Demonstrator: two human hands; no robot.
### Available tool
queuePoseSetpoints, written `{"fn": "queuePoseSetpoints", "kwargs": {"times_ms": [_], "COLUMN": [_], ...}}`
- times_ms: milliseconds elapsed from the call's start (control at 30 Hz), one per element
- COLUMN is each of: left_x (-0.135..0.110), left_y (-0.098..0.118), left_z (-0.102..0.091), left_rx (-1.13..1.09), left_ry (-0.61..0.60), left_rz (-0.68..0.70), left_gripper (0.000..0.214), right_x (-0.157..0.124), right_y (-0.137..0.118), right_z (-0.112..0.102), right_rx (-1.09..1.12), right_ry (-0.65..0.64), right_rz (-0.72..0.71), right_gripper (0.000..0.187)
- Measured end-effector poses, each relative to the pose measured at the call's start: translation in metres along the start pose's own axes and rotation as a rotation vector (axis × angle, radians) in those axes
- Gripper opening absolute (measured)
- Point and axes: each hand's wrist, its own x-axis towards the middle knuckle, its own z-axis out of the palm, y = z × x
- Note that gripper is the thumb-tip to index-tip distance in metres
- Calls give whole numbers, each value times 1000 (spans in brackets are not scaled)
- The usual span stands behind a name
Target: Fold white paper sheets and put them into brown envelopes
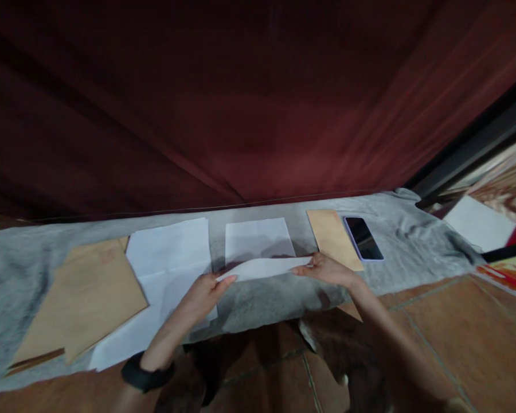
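As 1 red curtain (258, 109) backs 1 grey-draped worktop (406, 246), 1 envelope pile (98, 292) overlaps 1 sheet stack (167, 258), near 1 lone sheet (258, 238) and 1 tan envelope (335, 238). 1 white paper (264, 268), above the worktop, spans the grip of left hand (206, 291) and right hand (322, 268); 1 phone (363, 238) lies rightmost.

Item layout on the cloth (406, 246), left to right, from my remote view.
I read: envelope stack (101, 287) overlapping the paper stack (172, 252); middle sheet (258, 236); single envelope (332, 234); phone (364, 238) just beside it. The held sheet (262, 268) spans left hand (207, 291) to right hand (325, 269), before the middle sheet; curtain (258, 115) behind all.
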Motion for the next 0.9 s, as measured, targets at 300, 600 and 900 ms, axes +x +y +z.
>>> {"fn": "queuePoseSetpoints", "kwargs": {"times_ms": [300,600,900], "left_x": [21,18,30], "left_y": [2,6,-3], "left_z": [9,-2,11], "left_rx": [-455,-498,-274], "left_ry": [29,-81,115], "left_rz": [-169,-173,-194], "left_gripper": [61,60,43], "right_x": [21,48,47], "right_y": [9,17,12], "right_z": [5,13,17], "right_rx": [3,76,93], "right_ry": [-38,91,141], "right_rz": [-29,-30,20], "right_gripper": [40,41,39]}}
